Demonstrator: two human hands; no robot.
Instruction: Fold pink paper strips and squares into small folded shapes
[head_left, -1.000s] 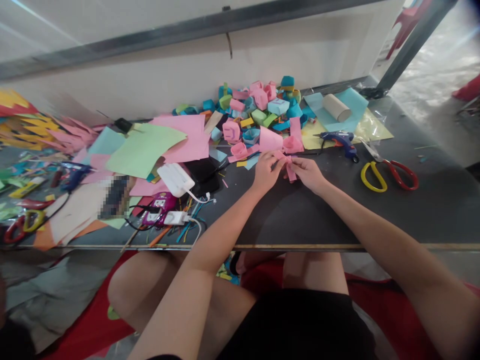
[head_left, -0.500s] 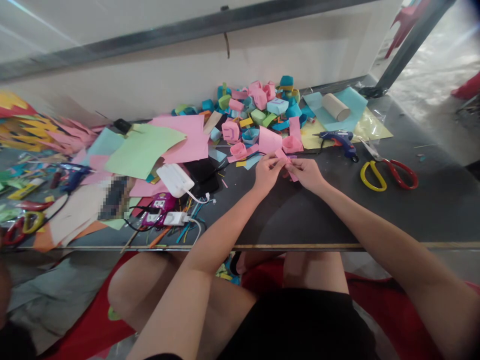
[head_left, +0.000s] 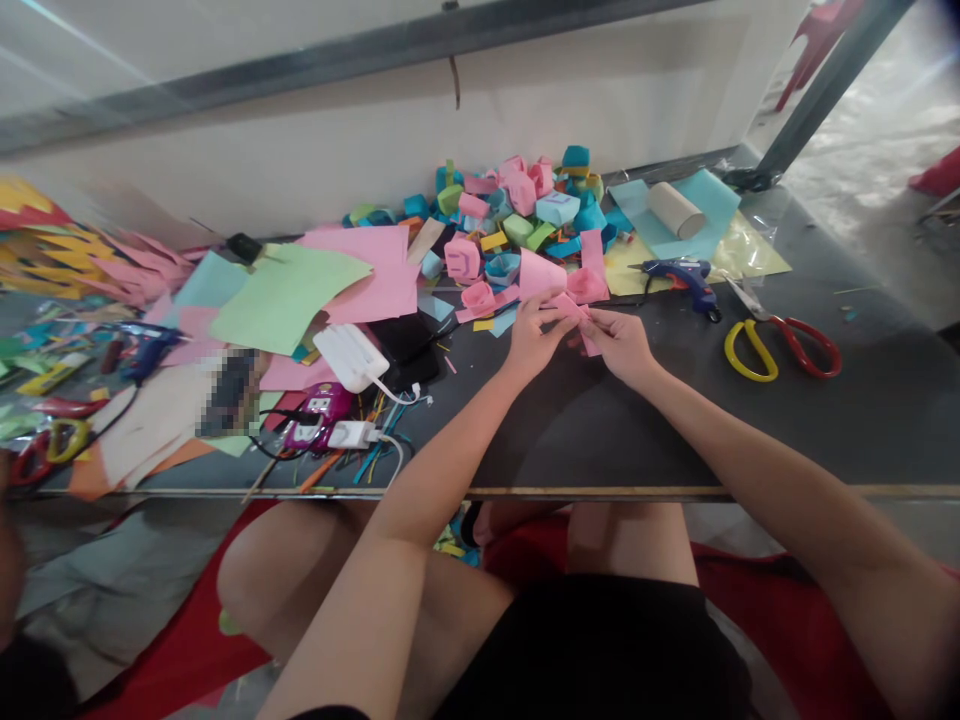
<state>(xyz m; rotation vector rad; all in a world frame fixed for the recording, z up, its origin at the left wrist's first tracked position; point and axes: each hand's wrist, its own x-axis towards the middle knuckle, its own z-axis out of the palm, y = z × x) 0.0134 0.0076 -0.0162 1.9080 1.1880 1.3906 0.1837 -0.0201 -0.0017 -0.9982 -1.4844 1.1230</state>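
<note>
Between my two hands is a small piece of pink paper (head_left: 592,345), partly covered by the fingers. My left hand (head_left: 536,335) pinches its left side, thumb and fingers closed. My right hand (head_left: 621,345) grips the right side, its fingertips close to the left thumb. Just beyond the hands stand a curled pink paper (head_left: 541,272) and a pink paper box (head_left: 586,286) with a strip rising from it. A smaller pink paper ring (head_left: 478,297) lies to the left of them. The exact folds of the held piece are hidden.
Behind is a pile of coloured paper boxes (head_left: 517,228). A blue glue gun (head_left: 684,280), scissors (head_left: 784,335) and a cardboard tube (head_left: 675,210) lie to the right. Leftward are green paper (head_left: 292,290), a white power bank (head_left: 350,357) and a purple power strip (head_left: 319,415).
My left fingers have spread a little along the pink paper and shifted their hold. My right hand stays closed on it and has moved only slightly.
</note>
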